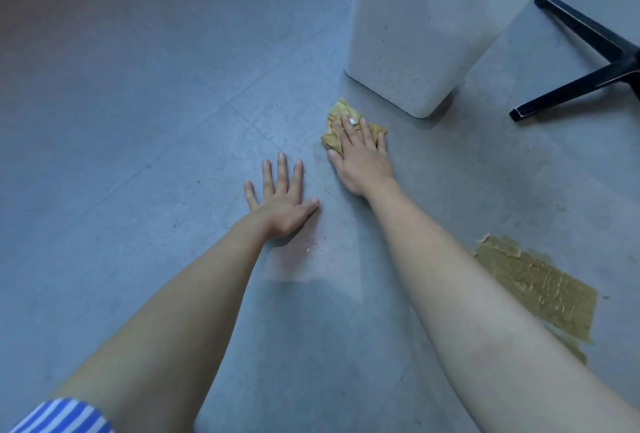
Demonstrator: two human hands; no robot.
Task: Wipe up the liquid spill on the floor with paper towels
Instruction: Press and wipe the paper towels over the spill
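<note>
A crumpled brownish-yellow paper towel (341,113) lies on the grey floor, just in front of a white bin. My right hand (360,155) presses flat on it with straight fingers spread over the wad. My left hand (280,200) rests flat on the bare floor to the left, fingers spread, holding nothing. A faint wet sheen of liquid (313,247) glistens on the floor just below my left hand, between my two forearms.
A tall white speckled bin (415,34) stands right behind the towel. Black chair-base legs (585,51) spread at the upper right. A patch of torn brown tape (533,287) sticks to the floor at the right, beside my right forearm.
</note>
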